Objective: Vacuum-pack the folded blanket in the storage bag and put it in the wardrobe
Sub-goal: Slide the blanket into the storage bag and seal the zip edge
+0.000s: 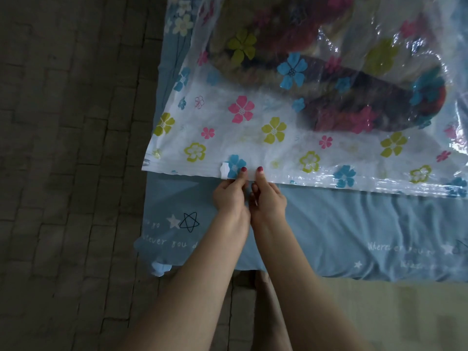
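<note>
Head view: both hands, left (229, 196) and right (268, 198), pinch the near edge of the storage bag (253, 138) beside its white clip (225, 171); the blanket (316, 72) lies inside, on the bed (329, 224)

left grip (231, 192), right grip (268, 196), side by side, fingers pinching

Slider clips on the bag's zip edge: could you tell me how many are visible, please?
1: a white clip sits on the bag edge, just beside the left hand. Others may lie beyond view.
</note>
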